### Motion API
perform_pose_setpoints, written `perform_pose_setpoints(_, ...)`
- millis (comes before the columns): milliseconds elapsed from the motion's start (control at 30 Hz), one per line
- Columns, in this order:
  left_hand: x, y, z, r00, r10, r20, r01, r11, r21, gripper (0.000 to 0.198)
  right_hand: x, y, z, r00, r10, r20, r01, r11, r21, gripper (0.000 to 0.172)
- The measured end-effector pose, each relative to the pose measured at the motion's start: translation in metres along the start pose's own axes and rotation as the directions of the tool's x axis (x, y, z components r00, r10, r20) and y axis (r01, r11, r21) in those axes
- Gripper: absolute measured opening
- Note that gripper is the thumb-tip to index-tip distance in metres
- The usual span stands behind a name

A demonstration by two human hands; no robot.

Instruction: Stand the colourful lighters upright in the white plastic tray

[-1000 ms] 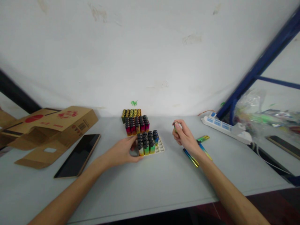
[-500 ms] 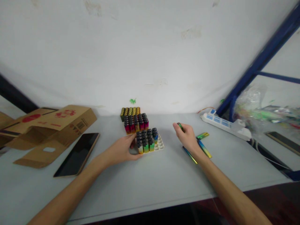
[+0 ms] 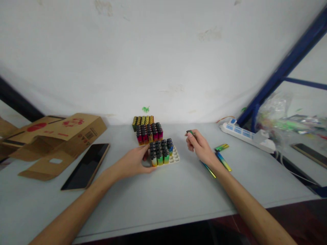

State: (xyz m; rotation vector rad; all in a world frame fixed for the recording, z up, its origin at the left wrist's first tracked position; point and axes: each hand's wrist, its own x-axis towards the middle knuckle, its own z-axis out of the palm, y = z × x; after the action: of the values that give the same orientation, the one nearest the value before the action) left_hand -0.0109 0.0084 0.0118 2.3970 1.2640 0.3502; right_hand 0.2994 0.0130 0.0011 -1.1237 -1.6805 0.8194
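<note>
My left hand [image 3: 136, 161] grips the left side of a white tray [image 3: 175, 157] with its thumb along the front edge. Several upright lighters [image 3: 160, 152] with black tops fill the tray's left part; holes at its right show bare. My right hand [image 3: 198, 143] is closed on a dark green lighter [image 3: 191, 132], held above the table to the right of the tray. Behind the tray stand a block of pink and orange lighters [image 3: 149, 133] and a block with yellow tops [image 3: 143, 120]. Loose shiny lighters [image 3: 223, 161] lie beside my right forearm.
An opened cardboard box [image 3: 76, 131] and a dark tablet [image 3: 87, 166] lie at the left. A white power strip [image 3: 246, 136] sits at the back right, near a blue metal frame [image 3: 270, 85] and plastic bags [image 3: 277, 109].
My right hand has moved slightly left and turned, so that the lighter's top now points left from the fingers. My left hand remains at the tray.
</note>
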Motion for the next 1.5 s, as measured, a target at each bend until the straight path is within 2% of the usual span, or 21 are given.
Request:
perform_pose_setpoints(200, 0.000, 0.001, 0.000, 1.000, 0.008, 0.001, -0.008, 1.000, -0.019, 0.045, -0.002, -0.006, 0.004, 0.992, -0.078, 0.100, 0.078, 0.997, 0.005, 0.036)
perform_pose_setpoints(367, 0.000, 0.000, 0.001, 1.000, 0.024, -0.013, -0.024, 0.999, -0.037, 0.047, -0.005, -0.012, 0.007, 0.977, -0.096, 0.189, 0.085, 0.994, 0.063, 0.033)
perform_pose_setpoints(467, 0.000, 0.000, 0.001, 1.000, 0.011, -0.008, -0.012, 0.999, -0.042, 0.047, -0.006, -0.014, 0.010, 0.972, -0.138, 0.188, 0.132, 0.990, 0.045, 0.032)
perform_pose_setpoints(700, 0.000, 0.000, 0.001, 1.000, 0.003, -0.001, -0.003, 0.999, -0.036, 0.048, -0.011, -0.018, 0.017, 0.959, -0.241, 0.148, 0.258, 0.960, -0.112, 0.021)
perform_pose_setpoints(900, 0.000, 0.000, 0.001, 1.000, 0.015, -0.009, -0.015, 0.999, -0.031, 0.050, -0.012, -0.019, 0.018, 0.969, -0.186, 0.160, 0.198, 0.978, -0.063, 0.023)
perform_pose_setpoints(1133, -0.001, 0.001, 0.001, 1.000, -0.005, -0.009, 0.004, 1.000, -0.023, 0.048, -0.009, -0.021, 0.009, 0.972, -0.039, 0.233, 0.053, 0.997, -0.056, 0.029)
perform_pose_setpoints(1367, 0.000, 0.001, -0.001, 1.000, -0.004, 0.000, 0.004, 1.000, -0.020, 0.049, -0.006, -0.024, 0.001, 0.947, -0.108, 0.302, 0.182, 0.956, -0.230, 0.019)
perform_pose_setpoints(1500, 0.000, 0.003, -0.002, 1.000, -0.013, 0.002, 0.013, 1.000, -0.006, 0.049, -0.006, -0.020, 0.009, 0.962, -0.092, 0.257, 0.158, 0.955, -0.250, 0.021)
